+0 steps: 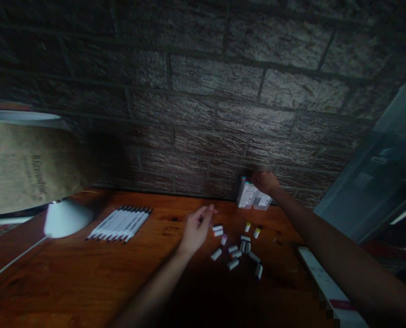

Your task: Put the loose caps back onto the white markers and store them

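My left hand (195, 231) hovers above the wooden table, fingers curled and thumb drawn close to the fingertips. Whether anything small sits between them cannot be made out. Just right of it lie loose short marker caps, among them a white one with an orange end (218, 233), a purple-ended one (224, 239) and yellow-ended ones (247, 227). By the wall, my right hand (266, 183) is closed over the top of two translucent plastic boxes, a left one (246, 197) and a right one (262, 201). Its fingertips are hidden, with bits of teal showing beside them.
A row of white markers (122, 223) lies on the table (69, 273) at left. Beyond it stands a lamp with a printed shade (21, 164) and white base (66, 221). A long white box (326, 278) lies under my right forearm. A brick wall (203, 114) closes the back.
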The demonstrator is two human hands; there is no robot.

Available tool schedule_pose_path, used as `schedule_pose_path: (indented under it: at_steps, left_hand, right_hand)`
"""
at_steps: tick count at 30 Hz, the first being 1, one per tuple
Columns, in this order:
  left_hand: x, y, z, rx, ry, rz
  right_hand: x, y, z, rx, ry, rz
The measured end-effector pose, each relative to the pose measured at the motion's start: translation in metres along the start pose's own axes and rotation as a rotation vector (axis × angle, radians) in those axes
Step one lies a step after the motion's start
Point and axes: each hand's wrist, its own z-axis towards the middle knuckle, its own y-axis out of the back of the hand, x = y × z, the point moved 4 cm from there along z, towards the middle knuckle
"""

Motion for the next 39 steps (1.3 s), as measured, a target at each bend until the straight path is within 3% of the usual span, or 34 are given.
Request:
schedule_pose_path:
  at_steps: [6, 10, 16, 19, 27, 33, 36, 39]
  left_hand:
    - [-0.001, -0.002, -0.001, 0.007, 0.019, 0.0]
    - [-0.002, 0.0, 0.0, -0.012, 0.007, 0.015]
    - [-0.002, 0.009, 0.004, -0.047, -0.046, 0.112]
    - [-0.003, 0.013, 0.006, -0.062, -0.073, 0.178]
    - [0.001, 0.023, 0.01, -0.091, -0.132, 0.435]
    - [0.004, 0.027, 0.013, 0.007, -0.111, 0.787]
    - [0.009, 0.045, 0.016, 0.095, -0.017, 0.996]
    - [0.011, 0.083, 0.016, 0.098, 0.136, 1.204]
  right_hand:
    - [-0.014, 0.026, -0.013, -0.098, 0.006, 0.133]
    - [-0.004, 0.032, -0.045, -0.214, -0.019, 0.294]
    - [0.033, -0.018, -0.132, -0.262, 0.03, 0.527]
    - [0.036, -0.038, -0.156, -0.238, 0.045, 0.576]
    - [0.014, -0.037, -0.157, -0.295, -0.008, 0.599]
    - [0.011, -0.036, -0.158, -0.285, -0.022, 0.66]
    - [0.004, -0.037, -0.157, -0.298, -0.057, 0.701]
    - [0.001, -0.038, -0.155, -0.291, -0.085, 0.666]
